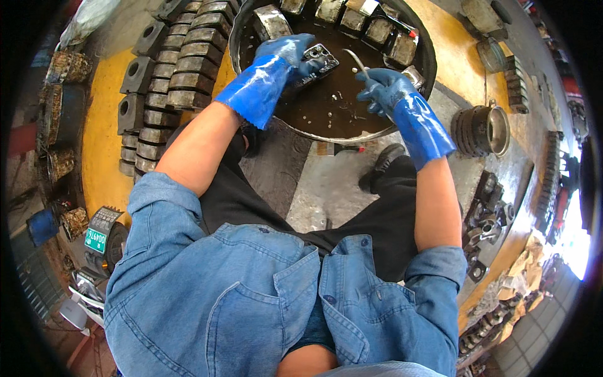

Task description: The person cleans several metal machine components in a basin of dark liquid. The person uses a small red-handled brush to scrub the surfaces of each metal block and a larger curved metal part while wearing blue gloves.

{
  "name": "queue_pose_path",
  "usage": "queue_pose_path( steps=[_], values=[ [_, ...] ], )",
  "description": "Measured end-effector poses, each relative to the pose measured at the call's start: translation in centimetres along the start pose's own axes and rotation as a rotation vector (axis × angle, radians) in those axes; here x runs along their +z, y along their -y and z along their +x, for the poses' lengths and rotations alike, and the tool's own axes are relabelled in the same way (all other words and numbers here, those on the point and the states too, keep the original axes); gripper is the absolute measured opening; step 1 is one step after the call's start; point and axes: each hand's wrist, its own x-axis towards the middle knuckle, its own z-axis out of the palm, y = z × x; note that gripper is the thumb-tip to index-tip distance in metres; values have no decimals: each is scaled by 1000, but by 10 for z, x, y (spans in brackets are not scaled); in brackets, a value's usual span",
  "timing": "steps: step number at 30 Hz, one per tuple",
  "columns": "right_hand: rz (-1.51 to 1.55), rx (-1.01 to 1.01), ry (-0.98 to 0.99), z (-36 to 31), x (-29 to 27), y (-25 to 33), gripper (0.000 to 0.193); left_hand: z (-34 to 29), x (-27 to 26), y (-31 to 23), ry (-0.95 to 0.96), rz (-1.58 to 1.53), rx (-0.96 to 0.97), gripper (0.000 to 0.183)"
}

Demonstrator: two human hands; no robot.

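Observation:
Both my hands wear blue rubber gloves and reach over a round black basin filled with dark liquid. My left hand grips a grey metal block just above the liquid. My right hand is closed around the handle of a thin metal tool whose tip points toward the block. Several more metal blocks lean along the basin's far rim, partly sunk in the liquid.
Rows of grey metal blocks are stacked to the left on a yellow floor. A round metal pot stands to the right. Loose metal parts lie at lower right. My black shoe rests below the basin.

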Motion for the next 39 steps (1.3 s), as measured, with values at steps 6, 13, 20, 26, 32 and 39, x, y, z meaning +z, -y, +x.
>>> queue_pose_path(
  steps=[6, 13, 20, 26, 32, 39],
  values=[
    [-881, -46, -105, 38, 16, -40, 25, -16, 5, 20, 330, 89, -209, 100],
    [-501, -4, -158, 48, 19, -44, 23, -16, 13, 20, 504, 117, -335, 113],
    [60, 8, -31, 16, 34, 20, 33, -14, 26, 45, 480, -73, -302, 91],
    [-16, 4, 81, 24, 57, 19, 34, -11, 25, 38, 447, -91, -279, 77],
    [-500, -201, -116, 43, 85, -1, 29, -8, 34, 43, 387, -101, -248, 74],
    [-633, -189, 9, 50, 85, 16, 25, -16, 43, 49, 310, -189, -263, 71]
  ],
)
